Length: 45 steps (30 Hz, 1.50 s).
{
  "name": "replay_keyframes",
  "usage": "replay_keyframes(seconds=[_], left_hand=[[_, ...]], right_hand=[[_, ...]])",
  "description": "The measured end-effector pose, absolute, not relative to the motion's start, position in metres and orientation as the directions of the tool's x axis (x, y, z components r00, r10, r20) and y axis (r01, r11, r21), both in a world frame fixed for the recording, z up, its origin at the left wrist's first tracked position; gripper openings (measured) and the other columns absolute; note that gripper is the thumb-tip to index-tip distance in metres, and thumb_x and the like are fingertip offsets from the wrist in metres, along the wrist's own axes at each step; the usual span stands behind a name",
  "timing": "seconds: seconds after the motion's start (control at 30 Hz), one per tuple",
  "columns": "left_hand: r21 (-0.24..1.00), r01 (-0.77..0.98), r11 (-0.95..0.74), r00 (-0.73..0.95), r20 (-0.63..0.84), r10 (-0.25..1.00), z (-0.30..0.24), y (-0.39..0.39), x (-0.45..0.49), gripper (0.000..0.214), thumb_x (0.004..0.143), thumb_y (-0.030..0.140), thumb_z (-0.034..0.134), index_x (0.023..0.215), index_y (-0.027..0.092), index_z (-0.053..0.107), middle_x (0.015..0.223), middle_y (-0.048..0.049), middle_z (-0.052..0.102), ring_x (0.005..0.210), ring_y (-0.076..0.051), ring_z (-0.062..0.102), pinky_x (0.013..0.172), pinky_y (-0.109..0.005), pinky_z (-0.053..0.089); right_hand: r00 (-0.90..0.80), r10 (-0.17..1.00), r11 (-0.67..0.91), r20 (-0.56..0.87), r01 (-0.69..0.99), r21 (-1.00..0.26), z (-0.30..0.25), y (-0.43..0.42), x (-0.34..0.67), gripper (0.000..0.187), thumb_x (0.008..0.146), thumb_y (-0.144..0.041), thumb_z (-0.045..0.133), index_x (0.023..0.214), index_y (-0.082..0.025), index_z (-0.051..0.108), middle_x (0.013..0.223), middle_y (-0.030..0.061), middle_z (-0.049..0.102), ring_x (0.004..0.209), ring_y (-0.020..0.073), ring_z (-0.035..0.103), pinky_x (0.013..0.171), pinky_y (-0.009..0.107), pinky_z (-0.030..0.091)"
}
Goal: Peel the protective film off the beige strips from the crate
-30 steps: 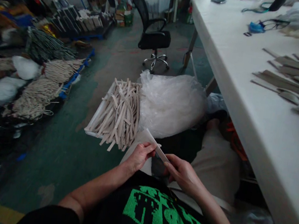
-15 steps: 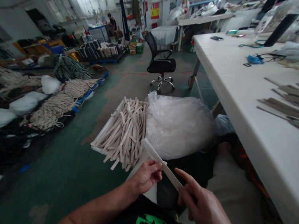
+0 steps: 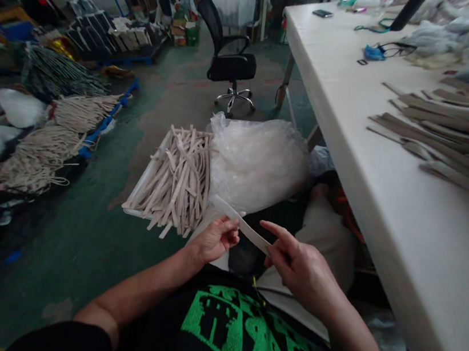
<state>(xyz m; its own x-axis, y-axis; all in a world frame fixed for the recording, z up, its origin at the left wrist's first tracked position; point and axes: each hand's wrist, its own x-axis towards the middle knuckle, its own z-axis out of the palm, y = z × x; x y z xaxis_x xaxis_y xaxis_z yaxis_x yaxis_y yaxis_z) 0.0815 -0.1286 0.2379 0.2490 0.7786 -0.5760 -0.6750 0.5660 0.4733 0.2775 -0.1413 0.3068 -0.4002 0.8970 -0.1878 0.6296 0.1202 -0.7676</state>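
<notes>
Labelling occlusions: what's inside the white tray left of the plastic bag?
A heap of pale strips, some ends jutting past the near edge of the tray. The heap covers the floor and any lower layers, so those can't be seen.

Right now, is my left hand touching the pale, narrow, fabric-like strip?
Touching. The head view shows your left hand pinching the pale, narrow, fabric-like strip between thumb and fingers, with no gap at the grip.
</notes>
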Motion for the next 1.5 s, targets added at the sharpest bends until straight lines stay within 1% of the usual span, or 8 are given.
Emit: replay_keyframes(seconds=[0.13,0.3,0.5,0.67,0.87,1.07,1.23,1.5], left_hand=[[0.485,-0.603,0.633,0.361,-0.542,0.759,0.24,-0.135,0.097,0.035,0.057,0.025,0.095,0.08,0.013,0.072,0.069,0.0011,0.062,0.058,-0.008,0.053,0.056,-0.019,0.046],[0.521,-0.613,0.594,0.274,-0.565,0.778,0.239,-0.135,0.086,0.036,0.055,0.022,0.095,0.08,0.014,0.07,0.061,0.0046,0.056,0.053,-0.005,0.05,0.053,-0.016,0.046],[0.528,-0.533,0.662,0.378,-0.551,0.744,0.241,-0.136,0.093,0.035,0.058,0.028,0.094,0.081,0.014,0.071,0.067,0.0016,0.061,0.055,-0.005,0.053,0.054,-0.017,0.048],[0.596,-0.568,0.567,0.271,-0.516,0.813,0.246,-0.122,0.084,0.036,0.054,0.022,0.095,0.076,0.013,0.068,0.058,0.0061,0.055,0.051,-0.005,0.05,0.053,-0.017,0.048],[0.574,-0.514,0.638,0.372,-0.521,0.769,0.247,-0.117,0.093,0.033,0.059,0.022,0.093,0.075,0.011,0.067,0.062,0.0033,0.059,0.055,-0.006,0.054,0.054,-0.017,0.049],[0.597,-0.543,0.59,0.265,-0.545,0.795,0.242,-0.102,0.075,0.035,0.057,0.016,0.092,0.063,0.012,0.058,0.057,0.0061,0.053,0.052,-0.005,0.051,0.054,-0.018,0.049],[0.57,-0.503,0.65,0.373,-0.535,0.758,0.242,-0.112,0.095,0.032,0.059,0.02,0.092,0.074,0.011,0.065,0.061,0.0044,0.056,0.055,-0.006,0.051,0.055,-0.018,0.049],[0.474,-0.542,0.694,0.449,-0.535,0.716,0.248,-0.114,0.078,0.026,0.069,0.014,0.085,0.072,0.012,0.06,0.061,0.006,0.05,0.054,-0.004,0.048,0.055,-0.017,0.047]], right_hand=[[-0.301,0.93,0.074,-0.212,0.718,-0.692,0.3,-0.133,0.271,0.045,0.092,-0.023,0.049,0.136,-0.022,0.058,0.078,0.0017,0.073,0.067,0.0173,0.065,0.057,0.025,0.039],[-0.339,0.929,0.089,-0.147,0.592,-0.801,0.308,-0.145,0.287,0.051,0.092,-0.028,0.052,0.143,-0.023,0.05,0.077,-0.0008,0.073,0.058,0.0138,0.061,0.054,0.024,0.04],[-0.286,0.942,0.091,-0.175,0.722,-0.686,0.306,-0.144,0.277,0.043,0.091,-0.021,0.052,0.134,-0.022,0.059,0.077,0.0009,0.073,0.062,0.0147,0.062,0.056,0.024,0.036],[-0.32,0.929,0.051,-0.184,0.605,-0.794,0.309,-0.142,0.285,0.049,0.091,-0.022,0.056,0.14,-0.022,0.052,0.076,-0.0025,0.072,0.059,0.012,0.061,0.057,0.023,0.038],[-0.264,0.95,0.061,-0.168,0.683,-0.728,0.307,-0.126,0.275,0.044,0.091,-0.018,0.056,0.135,-0.022,0.058,0.079,-0.0007,0.074,0.064,0.0127,0.062,0.058,0.023,0.036],[-0.28,0.94,0.032,-0.194,0.639,-0.768,0.314,-0.134,0.3,0.044,0.09,-0.016,0.058,0.134,-0.021,0.058,0.076,-0.0026,0.073,0.056,0.0103,0.059,0.055,0.023,0.036],[-0.248,0.955,0.043,-0.161,0.654,-0.755,0.303,-0.131,0.286,0.041,0.09,-0.012,0.057,0.129,-0.021,0.062,0.077,-0.0011,0.072,0.062,0.0114,0.061,0.058,0.023,0.037],[-0.439,0.844,0.444,0.307,0.252,-0.86,0.278,-0.141,0.309,0.062,0.087,-0.029,0.073,0.144,-0.029,0.049,0.138,0.0084,0.057,0.094,0.0148,0.066,0.081,0.028,0.057]])
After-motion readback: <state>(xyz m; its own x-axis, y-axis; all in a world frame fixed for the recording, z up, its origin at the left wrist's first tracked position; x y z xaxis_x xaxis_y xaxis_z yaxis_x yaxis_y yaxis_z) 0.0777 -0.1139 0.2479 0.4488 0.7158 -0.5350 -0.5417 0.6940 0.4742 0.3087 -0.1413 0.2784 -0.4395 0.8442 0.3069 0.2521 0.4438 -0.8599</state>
